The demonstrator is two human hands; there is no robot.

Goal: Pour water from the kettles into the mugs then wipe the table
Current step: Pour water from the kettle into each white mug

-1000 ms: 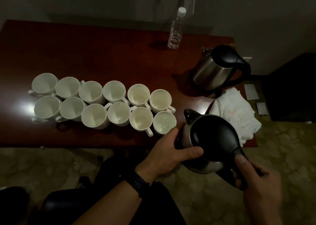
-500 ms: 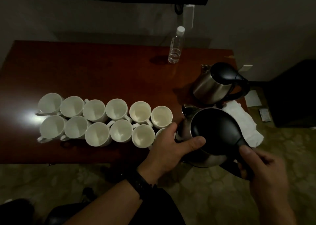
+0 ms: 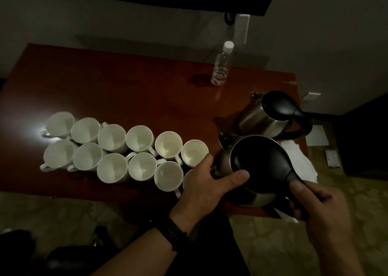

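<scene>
— When logged, where's the round steel black-lidded kettle (image 3: 258, 162)?
— At the red-brown table (image 3: 126, 91)'s near edge, beside white ceramic mugs (image 3: 142, 164); my left hand (image 3: 203, 183) wraps its body, right hand (image 3: 321, 208) clasps its handle.

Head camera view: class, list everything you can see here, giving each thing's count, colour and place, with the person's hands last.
table: one, reddish brown, centre.
mugs: twelve, white, two rows on its near left; one mostly hidden by the left hand.
standing kettle: one, steel and black, far right.
held kettle: one, steel and black, near right.
bottle: one, clear, white cap, back edge.
cloth: one, white, beside the held kettle.
wristband: one, black, left wrist.
left hand: one, round the held kettle's body.
right hand: one, grips its handle.
</scene>
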